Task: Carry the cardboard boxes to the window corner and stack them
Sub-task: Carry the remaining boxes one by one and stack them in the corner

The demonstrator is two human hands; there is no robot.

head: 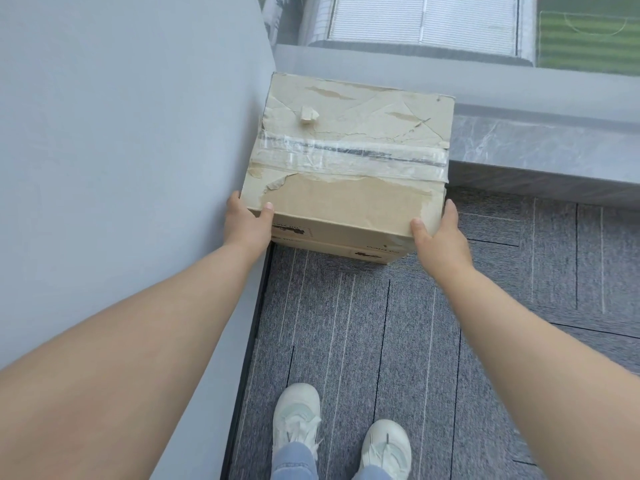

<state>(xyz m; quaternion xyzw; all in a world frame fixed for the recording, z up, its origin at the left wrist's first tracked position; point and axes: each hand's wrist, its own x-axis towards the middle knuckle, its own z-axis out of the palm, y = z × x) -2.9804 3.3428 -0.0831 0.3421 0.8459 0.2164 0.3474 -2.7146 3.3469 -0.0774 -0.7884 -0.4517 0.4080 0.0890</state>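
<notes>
Stacking step. Left of centre, the left hand [247, 226] is gripping the near left corner of the box [346, 150], thumb lying on top. The box is apparently resting on a lower box [346, 252] in the corner between wall [121, 133] and sill [554, 147]. The right hand [440, 237] is gripping the near right corner. Next move, likely: squaring edges, then releasing.

Cardboard box [346, 161] front print — too small to read.

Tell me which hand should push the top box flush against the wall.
Probably the right hand: it grips the top box beside open carpet; the left hand sits between box and wall.
</notes>
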